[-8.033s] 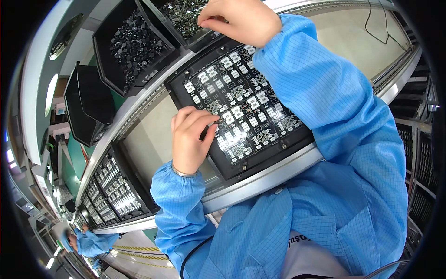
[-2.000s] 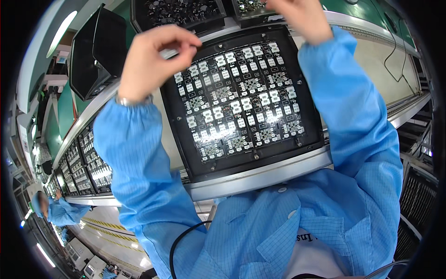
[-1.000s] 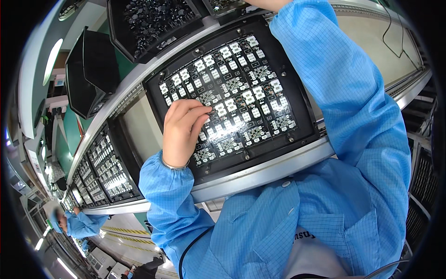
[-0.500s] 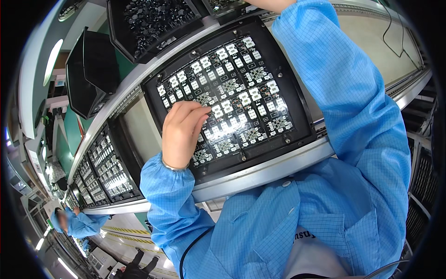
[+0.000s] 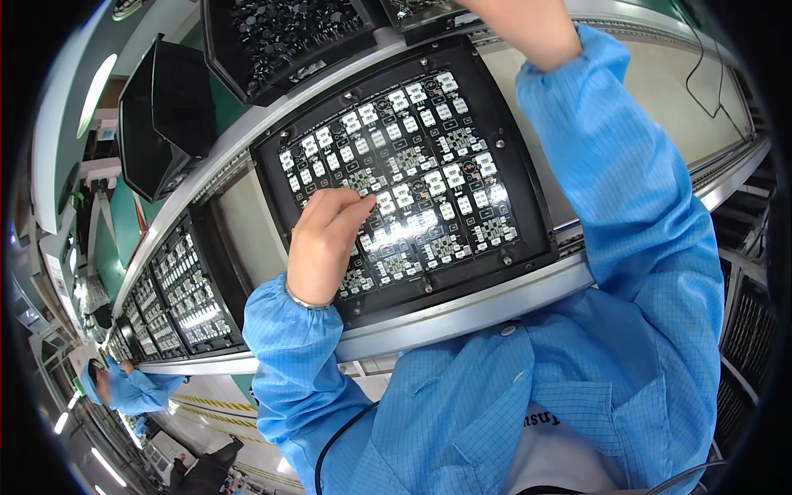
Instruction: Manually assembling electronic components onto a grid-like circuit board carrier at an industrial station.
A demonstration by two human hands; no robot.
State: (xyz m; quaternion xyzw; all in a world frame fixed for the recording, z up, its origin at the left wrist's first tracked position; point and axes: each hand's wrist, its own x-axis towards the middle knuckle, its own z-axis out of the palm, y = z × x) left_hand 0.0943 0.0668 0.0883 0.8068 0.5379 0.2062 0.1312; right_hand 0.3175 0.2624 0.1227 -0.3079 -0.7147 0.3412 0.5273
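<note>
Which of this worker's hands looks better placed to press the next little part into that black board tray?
Probably the left hand: its fingertips already rest on the circuit board panel in the black carrier tray. The right hand is raised far off at the parts bin, mostly out of view.

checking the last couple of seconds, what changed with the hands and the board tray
The left hand came down from above the black tray of circuit boards and now rests fingertips on its left-middle boards. The right hand stays raised at the far bins, mostly out of view. The tray itself has not shifted on the conveyor rail.
</note>
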